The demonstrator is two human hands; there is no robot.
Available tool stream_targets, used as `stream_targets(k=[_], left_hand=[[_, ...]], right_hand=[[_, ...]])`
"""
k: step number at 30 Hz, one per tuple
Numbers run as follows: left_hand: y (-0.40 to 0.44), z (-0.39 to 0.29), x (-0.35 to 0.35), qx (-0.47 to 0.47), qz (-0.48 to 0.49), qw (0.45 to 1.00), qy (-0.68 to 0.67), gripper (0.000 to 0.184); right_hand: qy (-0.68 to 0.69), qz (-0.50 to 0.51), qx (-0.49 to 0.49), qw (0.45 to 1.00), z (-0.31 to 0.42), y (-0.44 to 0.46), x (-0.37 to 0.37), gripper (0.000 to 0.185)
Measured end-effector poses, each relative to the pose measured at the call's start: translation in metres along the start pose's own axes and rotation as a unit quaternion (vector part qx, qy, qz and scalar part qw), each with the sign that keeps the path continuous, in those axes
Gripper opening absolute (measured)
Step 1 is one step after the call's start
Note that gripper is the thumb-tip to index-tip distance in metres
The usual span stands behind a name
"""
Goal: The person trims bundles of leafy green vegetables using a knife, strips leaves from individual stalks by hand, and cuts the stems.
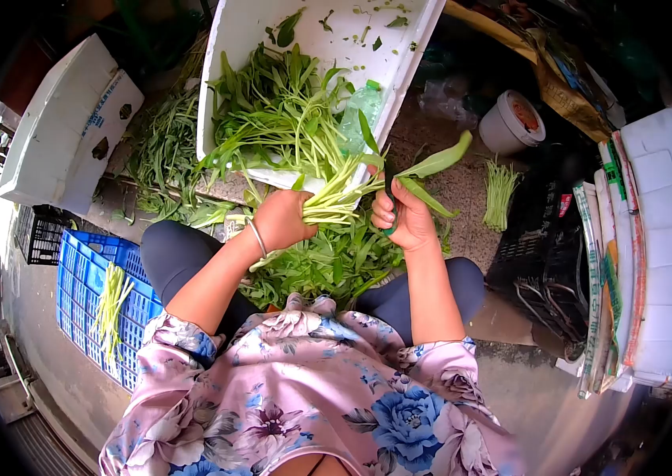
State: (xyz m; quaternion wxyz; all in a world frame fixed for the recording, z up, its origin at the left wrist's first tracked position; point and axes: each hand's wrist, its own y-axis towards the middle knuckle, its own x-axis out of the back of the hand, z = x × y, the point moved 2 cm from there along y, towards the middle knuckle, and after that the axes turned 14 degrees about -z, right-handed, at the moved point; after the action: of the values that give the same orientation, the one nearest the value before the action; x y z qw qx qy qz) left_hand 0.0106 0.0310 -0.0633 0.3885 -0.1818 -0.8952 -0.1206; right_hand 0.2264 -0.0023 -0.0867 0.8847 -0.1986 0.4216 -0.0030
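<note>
My left hand [284,222] is closed around a bunch of pale green water spinach stems [336,198], their cut ends pointing right. Close to those ends, my right hand [411,218] grips dark-handled scissors [389,198], whose blades are mostly hidden. Long leaves [435,159] stick out to the right beside its thumb. Ahead, a white foam box [207,103] holds more leafy water spinach [288,103] and a green plastic bottle [362,115]. Loose leaves [328,266] are heaped between my knees, under both hands.
An upturned blue crate [74,270] at the left carries a bundle of stems [113,305]. Another stem bundle [500,194] stands on the ground at the right, near a white bucket [502,131]. A black crate [538,238] and stacked foam boxes [661,254] line the right side.
</note>
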Motion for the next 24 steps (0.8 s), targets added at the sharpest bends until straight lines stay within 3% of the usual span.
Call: stream_targets(k=[3, 7, 10, 13, 15, 17, 18, 19, 20, 23, 24], left_hand=[[0.001, -0.009, 0.004, -0.01, 0.005, 0.999, 0.047, 0.031], [0.002, -0.004, 0.002, -0.019, 0.04, 0.997, 0.058, 0.031], [0.004, 0.001, -0.002, 0.002, 0.061, 0.998, -0.022, 0.034], [0.008, 0.016, -0.004, 0.012, 0.073, 0.995, -0.06, 0.031], [0.011, 0.021, 0.003, 0.021, 0.079, 0.994, -0.074, 0.028], [0.011, 0.027, 0.023, 0.125, 0.088, 0.966, -0.208, 0.025], [0.012, 0.035, 0.029, 0.144, 0.072, 0.947, -0.278, 0.028], [0.01, 0.044, 0.035, 0.198, 0.038, 0.903, -0.379, 0.036], [0.011, 0.053, 0.043, 0.195, -0.001, 0.881, -0.431, 0.038], [0.003, 0.059, 0.077, 0.216, -0.089, 0.797, -0.557, 0.04], [0.001, 0.068, 0.084, 0.205, -0.104, 0.775, -0.588, 0.038]], right_hand=[[0.012, -0.007, -0.004, 1.0, 0.005, 0.0, 0.002, 0.042], [-0.069, -0.053, -0.01, 0.996, 0.004, 0.001, 0.009, 0.043], [-0.299, -0.152, 0.047, 0.941, 0.01, -0.006, 0.005, 0.042], [-0.394, -0.204, 0.111, 0.889, 0.019, -0.009, 0.016, 0.043], [-0.495, -0.258, 0.168, 0.813, 0.032, -0.007, 0.043, 0.042], [-0.682, -0.222, 0.144, 0.681, 0.048, -0.009, 0.056, 0.054], [-0.684, -0.22, 0.143, 0.681, 0.046, -0.011, 0.061, 0.054], [-0.806, -0.197, 0.024, 0.558, 0.038, -0.015, 0.07, 0.06], [-0.893, -0.162, -0.095, 0.409, 0.031, -0.018, 0.078, 0.066], [-0.876, -0.156, -0.128, 0.438, 0.029, -0.012, 0.077, 0.074], [-0.87, -0.108, -0.077, 0.474, 0.027, -0.003, 0.074, 0.064]])
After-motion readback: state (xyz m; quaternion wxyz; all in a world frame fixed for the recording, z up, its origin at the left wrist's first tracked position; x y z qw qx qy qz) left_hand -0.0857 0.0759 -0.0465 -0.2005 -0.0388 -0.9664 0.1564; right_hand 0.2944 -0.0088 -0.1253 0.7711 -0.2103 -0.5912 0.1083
